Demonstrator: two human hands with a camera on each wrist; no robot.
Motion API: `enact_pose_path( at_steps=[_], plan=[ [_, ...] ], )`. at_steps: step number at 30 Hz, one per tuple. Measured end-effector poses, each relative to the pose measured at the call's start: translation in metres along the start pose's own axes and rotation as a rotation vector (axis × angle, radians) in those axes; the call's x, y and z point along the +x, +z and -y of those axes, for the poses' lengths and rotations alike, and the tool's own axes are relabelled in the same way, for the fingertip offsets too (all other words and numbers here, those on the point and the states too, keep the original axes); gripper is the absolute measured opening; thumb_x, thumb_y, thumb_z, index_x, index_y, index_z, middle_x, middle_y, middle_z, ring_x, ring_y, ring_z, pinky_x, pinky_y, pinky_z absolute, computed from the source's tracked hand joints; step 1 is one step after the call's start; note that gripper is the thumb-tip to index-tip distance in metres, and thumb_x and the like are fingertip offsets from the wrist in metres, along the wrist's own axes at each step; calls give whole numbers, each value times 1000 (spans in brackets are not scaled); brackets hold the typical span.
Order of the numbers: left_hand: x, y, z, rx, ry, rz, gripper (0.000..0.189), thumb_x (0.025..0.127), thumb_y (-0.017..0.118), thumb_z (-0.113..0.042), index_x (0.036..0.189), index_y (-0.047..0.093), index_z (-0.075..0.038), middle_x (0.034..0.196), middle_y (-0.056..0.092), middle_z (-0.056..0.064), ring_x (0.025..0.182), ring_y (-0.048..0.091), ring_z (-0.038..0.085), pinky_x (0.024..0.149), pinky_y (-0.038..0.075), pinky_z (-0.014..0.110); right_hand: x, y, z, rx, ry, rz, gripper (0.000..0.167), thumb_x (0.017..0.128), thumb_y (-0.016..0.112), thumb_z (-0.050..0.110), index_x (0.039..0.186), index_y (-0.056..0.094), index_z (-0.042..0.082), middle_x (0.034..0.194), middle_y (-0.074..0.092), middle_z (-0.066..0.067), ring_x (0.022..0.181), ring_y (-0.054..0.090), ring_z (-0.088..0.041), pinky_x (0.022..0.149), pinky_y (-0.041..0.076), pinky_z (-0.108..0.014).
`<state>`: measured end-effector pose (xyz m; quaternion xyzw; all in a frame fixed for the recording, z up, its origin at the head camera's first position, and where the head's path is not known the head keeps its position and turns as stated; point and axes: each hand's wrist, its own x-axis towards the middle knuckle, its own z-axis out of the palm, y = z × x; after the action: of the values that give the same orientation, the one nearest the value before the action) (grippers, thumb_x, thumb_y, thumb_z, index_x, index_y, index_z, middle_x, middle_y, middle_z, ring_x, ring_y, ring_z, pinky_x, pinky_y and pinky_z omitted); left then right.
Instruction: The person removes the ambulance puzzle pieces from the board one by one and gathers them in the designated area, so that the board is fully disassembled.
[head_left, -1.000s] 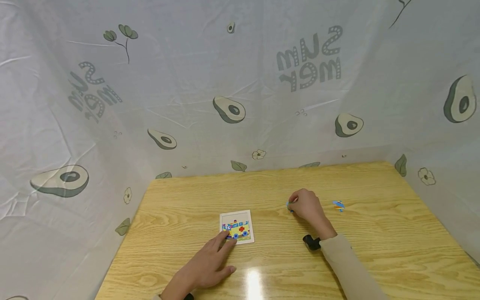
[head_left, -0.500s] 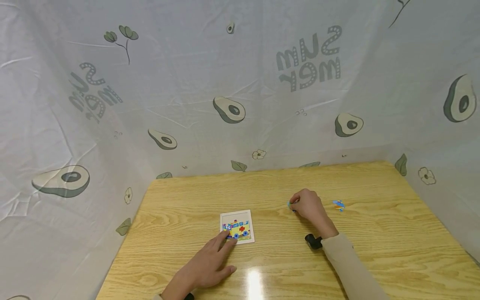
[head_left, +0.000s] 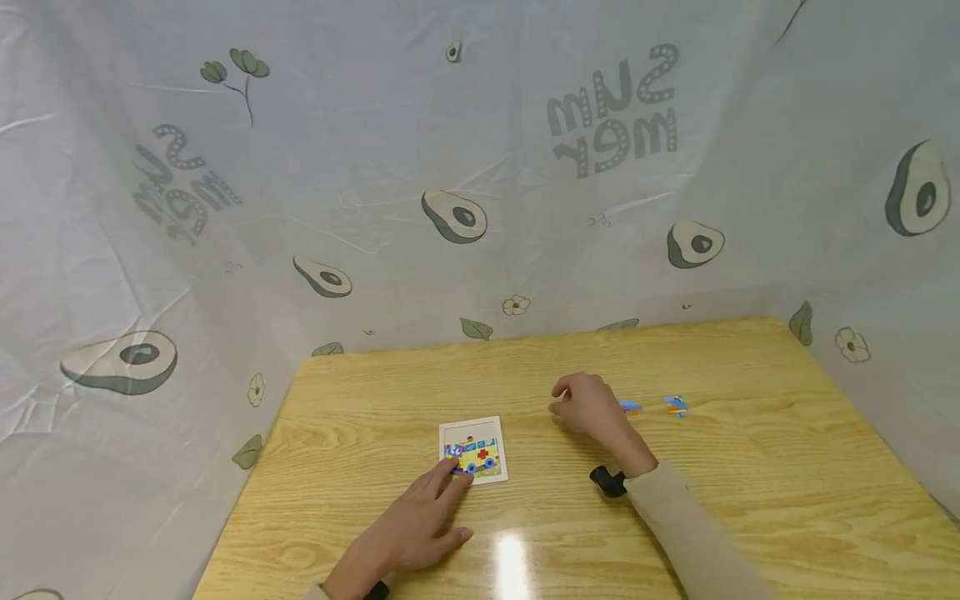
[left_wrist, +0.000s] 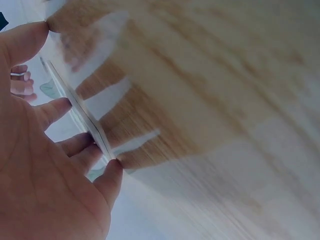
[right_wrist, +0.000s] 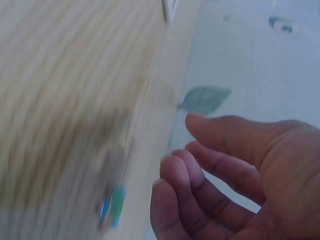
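Note:
A square puzzle tray (head_left: pixel 487 423) with a white rim lies left of the middle of the table, holding a picture of a yellow ambulance with a red cross. My left hand (head_left: pixel 420 518) rests at its near left edge, fingers spread and fairly straight, fingertips touching it. Off to the right, my right hand (head_left: pixel 588 407) hovers low with loosely bent fingers. In the right wrist view, thumb and fingers stand apart and nothing shows between them. A blue puzzle piece (head_left: pixel 630 407) lies just right of that hand, partly covered by it. Another blue and orange puzzle piece (head_left: pixel 677 406) lies farther right.
The wooden table (head_left: pixel 750 467) reaches back to a hanging curtain (head_left: pixel 360 208) printed with avocados and leaves, which also encloses both sides. A black wrist camera (head_left: pixel 607 482) sits at the right wrist. Light glares off the table near the front.
My right hand, earlier pinching at a small blue piece, has moved left with its fingers loosened. The blue piece beside it has come into sight. My left hand stays put.

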<state>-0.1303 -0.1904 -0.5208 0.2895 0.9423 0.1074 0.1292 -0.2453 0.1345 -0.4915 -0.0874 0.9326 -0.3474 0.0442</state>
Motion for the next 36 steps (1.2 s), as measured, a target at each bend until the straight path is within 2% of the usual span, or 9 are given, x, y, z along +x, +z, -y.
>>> enact_pose_path(
  at_steps=[7,13,17,25,36],
  plan=[
    [1,2,2,17,-9,1,73,105,56,-54,165,32,-19,173,25,17,155,39,40,122,42,58,-8,42,34,2,-87,47,20,92,76,10,110,78,2,86,71,-2,72,57,-13,68,51,-32],
    [1,2,2,25,-2,-5,72,105,57,-52,164,34,-17,172,27,18,155,39,39,122,42,57,-15,65,46,46,-194,132,21,90,75,5,111,77,0,86,67,-2,72,54,-13,67,49,-29],
    [0,2,0,31,0,-7,72,105,57,-53,163,35,-18,172,28,17,154,41,40,121,43,57,-16,68,50,77,-243,174,26,89,75,2,114,76,-4,92,66,-7,78,51,-16,69,46,-30],
    [-1,-1,0,42,15,-21,71,105,56,-53,163,35,-17,171,28,18,153,42,39,120,45,56,-18,68,53,80,-254,198,29,89,76,2,117,74,-5,97,66,-14,79,50,-17,70,45,-31],
    [1,-2,-1,39,20,-30,71,105,57,-52,163,36,-16,171,29,19,153,42,40,120,45,57,-15,69,51,50,-244,200,28,90,77,4,117,75,-3,93,61,-7,80,49,-17,70,44,-31]
  ],
)
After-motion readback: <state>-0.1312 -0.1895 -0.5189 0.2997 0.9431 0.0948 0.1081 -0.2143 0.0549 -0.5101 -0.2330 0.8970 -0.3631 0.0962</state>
